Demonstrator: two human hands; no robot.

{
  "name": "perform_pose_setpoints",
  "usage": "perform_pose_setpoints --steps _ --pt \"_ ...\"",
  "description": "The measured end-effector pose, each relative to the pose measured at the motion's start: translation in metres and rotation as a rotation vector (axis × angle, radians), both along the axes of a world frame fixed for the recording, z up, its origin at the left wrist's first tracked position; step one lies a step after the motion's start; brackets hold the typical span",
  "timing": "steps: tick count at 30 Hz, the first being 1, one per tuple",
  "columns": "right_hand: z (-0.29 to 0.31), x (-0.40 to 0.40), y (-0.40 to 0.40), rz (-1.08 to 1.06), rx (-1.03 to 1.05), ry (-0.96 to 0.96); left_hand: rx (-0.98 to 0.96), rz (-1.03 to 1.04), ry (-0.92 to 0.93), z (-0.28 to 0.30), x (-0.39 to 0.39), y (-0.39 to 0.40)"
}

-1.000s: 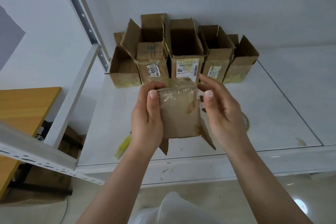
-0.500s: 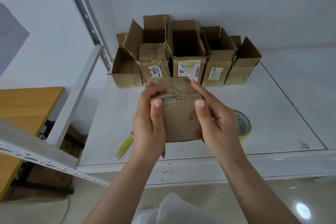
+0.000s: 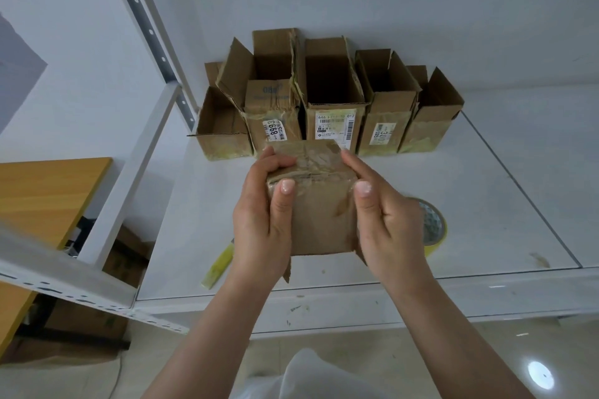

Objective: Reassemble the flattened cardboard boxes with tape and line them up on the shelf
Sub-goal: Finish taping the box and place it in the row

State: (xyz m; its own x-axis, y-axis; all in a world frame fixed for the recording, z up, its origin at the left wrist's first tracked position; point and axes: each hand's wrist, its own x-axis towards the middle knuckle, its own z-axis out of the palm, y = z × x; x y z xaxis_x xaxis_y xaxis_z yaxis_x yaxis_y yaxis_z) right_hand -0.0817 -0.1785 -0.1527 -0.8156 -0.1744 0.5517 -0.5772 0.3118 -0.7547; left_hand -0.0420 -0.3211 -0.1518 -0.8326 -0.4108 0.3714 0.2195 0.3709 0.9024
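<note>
Five opened boxes [image 3: 327, 107] stand in a row at the back of the shelf [image 3: 486, 191]; a sixth box [image 3: 319, 204], taped, is clamped between both hands' fingers [image 3: 282, 201] just before that row, awaiting placement.

Bare shelf [image 3: 486, 191] lies open right of the row of boxes [image 3: 327, 100]. The tape roll [image 3: 432, 225] and a yellow-handled tool [image 3: 218, 264] occupy its front.

tape roll [image 3: 434, 230] half hidden behind right hand [image 3: 385, 223], box labels [image 3: 334, 126] too small to read
</note>
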Motion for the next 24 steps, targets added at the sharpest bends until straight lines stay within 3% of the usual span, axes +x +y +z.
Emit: perform_pose_setpoints --steps 2,5,11,13,16,18,21,24 --pt "-0.001 -0.006 0.009 0.036 0.001 -0.101 0.024 0.041 0.013 0.006 -0.003 -0.007" --pt "-0.004 -0.017 0.026 -0.014 0.117 -0.102 0.156 0.105 -0.022 0.017 -0.008 -0.022" --pt "-0.013 -0.021 0.04 0.217 0.427 -0.228 0.463 0.115 -0.151 0.027 -0.015 -0.03" --pt "-0.015 -0.02 0.037 0.241 0.457 -0.155 0.534 0.107 -0.214 0.028 -0.015 -0.028" --pt "-0.015 -0.02 0.034 0.057 0.35 0.035 0.594 0.069 -0.33 0.022 -0.017 -0.028" --pt "-0.011 -0.019 0.036 -0.039 0.31 0.081 0.504 0.065 -0.368 0.017 -0.018 -0.03" --pt "-0.005 -0.017 0.039 -0.126 0.365 0.073 0.095 0.163 -0.289 0.017 -0.011 -0.04" --pt "0.003 -0.014 0.034 -0.181 0.419 0.034 -0.165 0.058 -0.242 0.022 -0.003 -0.05"
